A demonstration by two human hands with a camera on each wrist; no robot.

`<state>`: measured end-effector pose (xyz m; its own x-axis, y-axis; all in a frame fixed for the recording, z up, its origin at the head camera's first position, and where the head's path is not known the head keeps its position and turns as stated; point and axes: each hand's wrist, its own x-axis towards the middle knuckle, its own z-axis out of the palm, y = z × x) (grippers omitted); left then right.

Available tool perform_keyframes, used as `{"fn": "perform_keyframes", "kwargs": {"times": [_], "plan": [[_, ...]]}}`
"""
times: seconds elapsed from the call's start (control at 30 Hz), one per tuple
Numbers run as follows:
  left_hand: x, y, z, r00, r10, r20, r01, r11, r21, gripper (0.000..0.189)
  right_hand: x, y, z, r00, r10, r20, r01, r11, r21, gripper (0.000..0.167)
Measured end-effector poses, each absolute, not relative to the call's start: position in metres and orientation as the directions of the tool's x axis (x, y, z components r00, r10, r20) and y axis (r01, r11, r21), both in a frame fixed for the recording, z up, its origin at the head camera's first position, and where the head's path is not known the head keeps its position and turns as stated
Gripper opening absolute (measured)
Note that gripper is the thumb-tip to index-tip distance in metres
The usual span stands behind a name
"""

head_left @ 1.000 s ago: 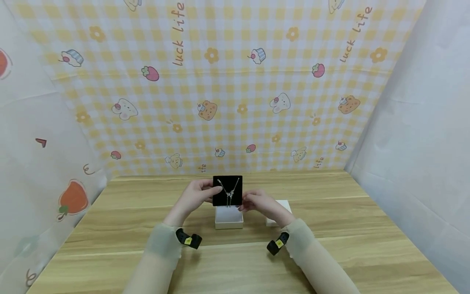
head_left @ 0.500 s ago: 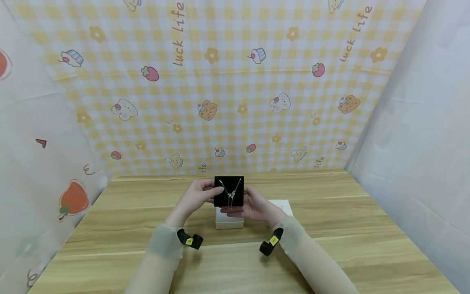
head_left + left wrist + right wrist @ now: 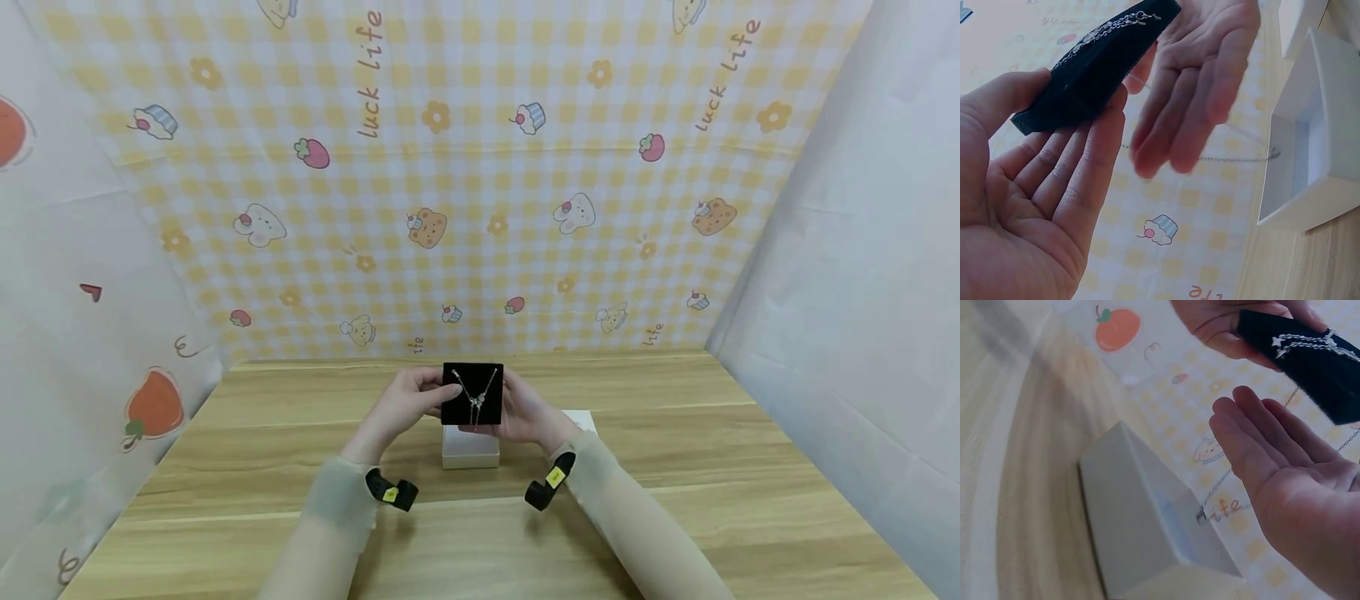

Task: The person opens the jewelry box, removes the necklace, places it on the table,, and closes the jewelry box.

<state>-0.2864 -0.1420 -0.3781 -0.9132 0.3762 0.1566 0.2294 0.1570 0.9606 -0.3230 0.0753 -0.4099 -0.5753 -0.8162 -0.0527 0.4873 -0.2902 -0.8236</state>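
My left hand [image 3: 405, 407] pinches a black velvety jewellery pad [image 3: 452, 412] between thumb and fingers, holding it tilted up over an open box. A silver necklace with a small pendant [image 3: 477, 402] is mounted on the pad's face. Behind the pad, loose necklace chain [image 3: 1216, 484] hangs down, as the right wrist view shows. My right hand [image 3: 1304, 481] is palm up with fingers nearly straight, close under and behind the pad. In the left wrist view these right-hand fingers [image 3: 1175, 125] lie by the chain; whether they touch it I cannot tell.
The white open box [image 3: 470, 454] stands on the wooden table [image 3: 480, 542] just below the pad. To its right lies a white lid [image 3: 581, 419], partly hidden by my right wrist. A yellow checked cloth [image 3: 480, 183] hangs along the table's back edge.
My right hand has moved left from the pad's lower right corner, its fingers now stretched behind and below the pad. My left hand still holds the pad, slightly further right in view.
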Motion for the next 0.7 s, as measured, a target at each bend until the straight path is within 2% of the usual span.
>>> {"fn": "perform_keyframes", "kwargs": {"times": [0.13, 0.33, 0.7], "plan": [[-0.287, -0.142, -0.379, -0.914, 0.374, 0.156, 0.23, 0.161, 0.96, 0.03, -0.326, 0.074, -0.403, -0.576, -0.816, -0.048, 0.527, -0.325, -0.786, 0.056], [-0.287, -0.142, -0.38, -0.908, 0.385, 0.164, 0.241, 0.163, 0.957, 0.028, -0.33, 0.074, -0.391, -0.578, -0.813, -0.072, 0.55, -0.323, -0.77, 0.066], [-0.288, -0.142, -0.381, -0.897, 0.407, 0.172, 0.255, 0.157, 0.954, 0.03, -0.342, 0.069, -0.379, -0.633, -0.765, -0.119, 0.545, -0.331, -0.77, 0.075]]}}
